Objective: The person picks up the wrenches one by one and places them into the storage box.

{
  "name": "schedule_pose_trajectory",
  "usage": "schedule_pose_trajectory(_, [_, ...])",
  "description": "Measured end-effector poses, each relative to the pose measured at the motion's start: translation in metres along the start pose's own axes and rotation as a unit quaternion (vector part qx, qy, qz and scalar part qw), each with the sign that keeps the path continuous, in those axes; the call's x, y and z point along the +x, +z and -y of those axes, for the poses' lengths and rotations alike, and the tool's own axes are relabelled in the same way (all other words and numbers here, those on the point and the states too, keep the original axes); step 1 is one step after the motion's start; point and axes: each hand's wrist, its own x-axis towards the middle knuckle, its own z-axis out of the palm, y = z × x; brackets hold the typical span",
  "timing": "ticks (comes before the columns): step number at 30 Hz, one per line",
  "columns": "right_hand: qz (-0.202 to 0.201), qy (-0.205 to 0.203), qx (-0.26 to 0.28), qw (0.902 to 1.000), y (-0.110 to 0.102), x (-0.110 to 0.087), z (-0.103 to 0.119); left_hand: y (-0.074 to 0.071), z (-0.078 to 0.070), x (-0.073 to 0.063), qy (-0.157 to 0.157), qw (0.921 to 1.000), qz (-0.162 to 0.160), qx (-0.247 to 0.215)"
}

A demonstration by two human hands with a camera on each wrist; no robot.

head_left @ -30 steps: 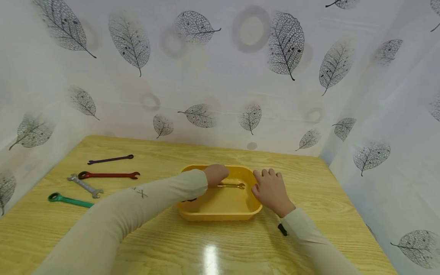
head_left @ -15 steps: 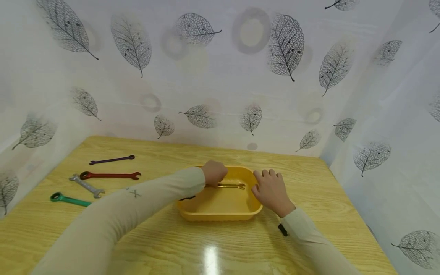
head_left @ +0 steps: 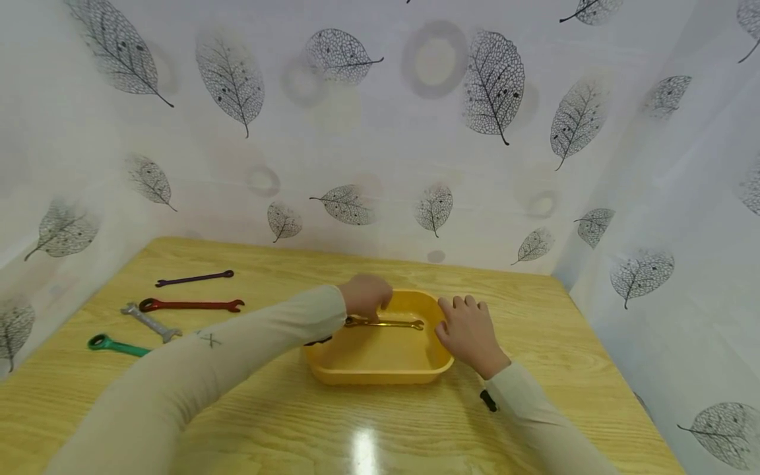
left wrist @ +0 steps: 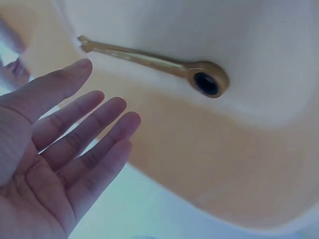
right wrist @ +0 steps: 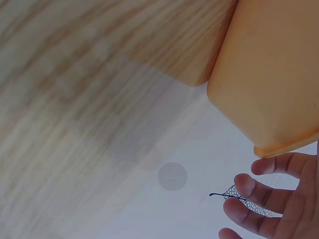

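L hand (head_left: 365,297) is hovering by the gold wrench (left wrist: 144,60), fingers standing apart, gripping nothing; contact unclear. R hand (head_left: 471,333) is resting at the R rim of the yellow tray (head_left: 380,377), fingers likewise apart. Poss. trouble: a stray L fingertip nudging the wrench askew; uneven R pressure making the tray slide or tip. Wrench is lying crosswise on tray floor, nr far side, shining brassy, dark-lined ring end pointing L, forked end R.
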Motion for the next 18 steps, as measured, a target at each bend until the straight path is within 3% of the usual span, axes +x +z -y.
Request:
schedule_pose_trajectory(8, [0.002,0.001,0.001,1.0000,0.000,-0.001,0.000,-0.015,0.001,-0.014,0.015,0.9985,-0.021,-0.048])
schedule_pose_trajectory(18, [-0.006,-0.002,-0.001,1.0000,0.000,0.000,0.000,-0.030,0.002,-0.041,-0.001,0.9942,-0.094,-0.052])
